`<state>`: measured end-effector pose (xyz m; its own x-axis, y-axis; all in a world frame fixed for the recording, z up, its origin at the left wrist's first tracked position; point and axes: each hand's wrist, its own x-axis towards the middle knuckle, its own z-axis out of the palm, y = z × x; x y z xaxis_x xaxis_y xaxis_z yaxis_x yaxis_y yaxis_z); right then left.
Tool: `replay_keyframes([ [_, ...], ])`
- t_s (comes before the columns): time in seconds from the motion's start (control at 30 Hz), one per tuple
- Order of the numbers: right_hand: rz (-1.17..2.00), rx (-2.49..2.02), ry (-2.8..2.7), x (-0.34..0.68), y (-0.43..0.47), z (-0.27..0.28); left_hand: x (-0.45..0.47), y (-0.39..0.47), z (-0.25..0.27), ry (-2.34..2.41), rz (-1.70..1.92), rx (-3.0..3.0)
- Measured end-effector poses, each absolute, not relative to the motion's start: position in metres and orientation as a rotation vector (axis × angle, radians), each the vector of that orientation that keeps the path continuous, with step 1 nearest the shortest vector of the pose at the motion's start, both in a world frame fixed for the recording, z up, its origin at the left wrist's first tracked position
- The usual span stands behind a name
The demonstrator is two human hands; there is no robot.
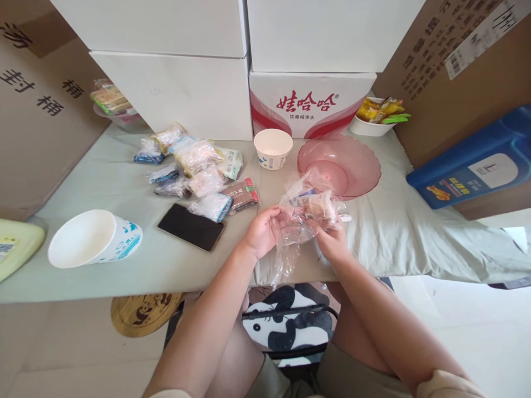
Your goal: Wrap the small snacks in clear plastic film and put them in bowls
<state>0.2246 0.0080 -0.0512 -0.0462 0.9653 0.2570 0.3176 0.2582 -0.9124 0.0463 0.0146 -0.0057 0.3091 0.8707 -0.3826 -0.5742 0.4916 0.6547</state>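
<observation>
Both of my hands hold a crinkled clear plastic bag (295,235) above the table's front edge. My left hand (262,231) has its fingers closed on the bag's left side. On the other side, my right hand (333,240) grips the bag along with a small packet (321,205) that shows brown and white through the plastic; its kind I cannot make out. Just behind the bag lies a pink scalloped plastic bowl (360,166). A white paper cup (273,150) stands upright to the bowl's left. Part of a small white object (345,218) shows beside my right hand.
Several plastic-wrapped packets (201,157) are heaped at centre left, near a black phone (191,226). A large paper tub (93,240) lies tilted at left. White boxes (178,94) wall the back; a blue bottle (477,160) and a white bowl of packets (371,127) are at right.
</observation>
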Motion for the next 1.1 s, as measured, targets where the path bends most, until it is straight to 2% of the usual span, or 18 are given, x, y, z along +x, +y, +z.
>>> replay_keyframes([
  [0.07,1.114,-1.132,-1.262,0.223,0.006,-0.046,0.045,0.015,-0.002,0.774,1.015,0.377],
  [0.17,1.356,-1.023,-0.998,0.224,0.005,-0.034,0.041,0.016,0.003,0.786,1.068,0.29],
  [0.53,1.772,-0.683,-0.254,0.221,0.003,-0.009,0.027,0.009,0.02,0.611,1.176,0.033],
  [0.8,1.497,-0.804,-0.449,0.233,0.017,-0.003,-0.006,0.017,0.017,0.549,1.48,0.007],
  [0.93,1.162,-0.923,-0.77,0.247,0.043,0.029,-0.01,0.022,0.017,0.642,1.43,0.039],
  [1.1,0.97,-1.022,-1.148,0.245,0.082,0.065,-0.005,0.024,0.017,0.672,1.394,0.035],
])
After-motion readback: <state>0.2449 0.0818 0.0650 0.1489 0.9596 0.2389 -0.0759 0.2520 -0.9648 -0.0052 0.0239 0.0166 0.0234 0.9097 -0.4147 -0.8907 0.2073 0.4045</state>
